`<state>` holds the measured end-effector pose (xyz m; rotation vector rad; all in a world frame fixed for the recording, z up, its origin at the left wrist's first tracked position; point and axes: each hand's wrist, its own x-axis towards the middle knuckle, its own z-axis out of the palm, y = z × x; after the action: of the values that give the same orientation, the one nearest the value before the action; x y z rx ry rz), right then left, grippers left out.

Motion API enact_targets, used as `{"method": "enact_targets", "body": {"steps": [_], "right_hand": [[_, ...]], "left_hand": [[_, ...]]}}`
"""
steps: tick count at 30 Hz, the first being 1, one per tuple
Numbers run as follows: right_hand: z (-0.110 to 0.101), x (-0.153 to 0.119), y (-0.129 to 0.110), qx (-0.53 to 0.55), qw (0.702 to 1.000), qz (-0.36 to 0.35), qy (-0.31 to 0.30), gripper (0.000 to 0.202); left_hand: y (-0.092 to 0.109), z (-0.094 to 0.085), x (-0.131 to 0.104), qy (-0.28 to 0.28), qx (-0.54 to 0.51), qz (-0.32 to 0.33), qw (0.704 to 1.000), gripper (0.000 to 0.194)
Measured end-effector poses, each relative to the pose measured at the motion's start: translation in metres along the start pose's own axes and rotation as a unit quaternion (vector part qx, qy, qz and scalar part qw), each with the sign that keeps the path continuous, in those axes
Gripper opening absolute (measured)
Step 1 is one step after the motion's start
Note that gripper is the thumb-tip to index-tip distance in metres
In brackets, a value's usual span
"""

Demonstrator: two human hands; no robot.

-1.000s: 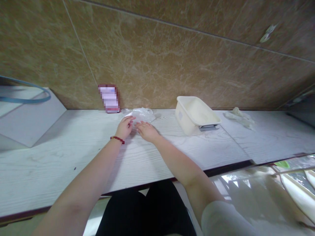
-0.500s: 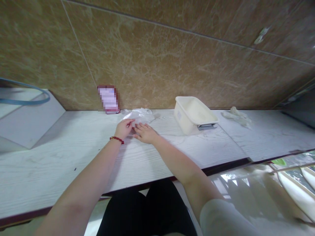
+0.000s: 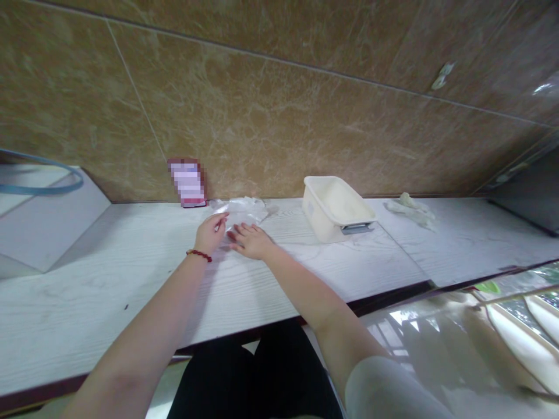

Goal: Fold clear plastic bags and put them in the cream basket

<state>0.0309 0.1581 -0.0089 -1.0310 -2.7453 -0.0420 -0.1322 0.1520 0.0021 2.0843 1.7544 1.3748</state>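
A crumpled clear plastic bag (image 3: 244, 208) lies on the white wood-grain table (image 3: 244, 297), close to the wall. My left hand (image 3: 211, 231), with a red bracelet at the wrist, is at the bag's near left edge. Its fingers are curled with the thumb and fingertips close together; what they pinch, if anything, is too small to name. Beside it, my right hand (image 3: 250, 240) lies palm down with fingers spread, its fingertips at the bag's near edge.
An open cream bin (image 3: 325, 224) with a grey handle stands right of my hands. Farther right lies a whitish crumpled cloth or glove (image 3: 410, 210). A phone-like object (image 3: 187, 181) leans on the wall. A white box (image 3: 52, 227) with a blue strap stands at far left.
The whole view has shifted slightly, so everything appears a little lower and farther left. My hands keep nearly the same pose at the bag.
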Motion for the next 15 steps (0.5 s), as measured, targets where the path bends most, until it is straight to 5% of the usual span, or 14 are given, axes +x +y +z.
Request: {"method": "enact_targets", "body": {"steps": [9,15], "right_hand": [[0.0,0.0,-0.001,-0.005,1.0,0.007,0.005,0.051],[-0.005,0.0,-0.002,0.004,1.0,0.012,-0.008,0.052]], "left_hand": [[0.004,-0.02,-0.003,0.051,0.06,0.043,0.996,0.03],[0.013,-0.04,-0.002,0.091,0.064,0.007,0.994,0.032]]}}
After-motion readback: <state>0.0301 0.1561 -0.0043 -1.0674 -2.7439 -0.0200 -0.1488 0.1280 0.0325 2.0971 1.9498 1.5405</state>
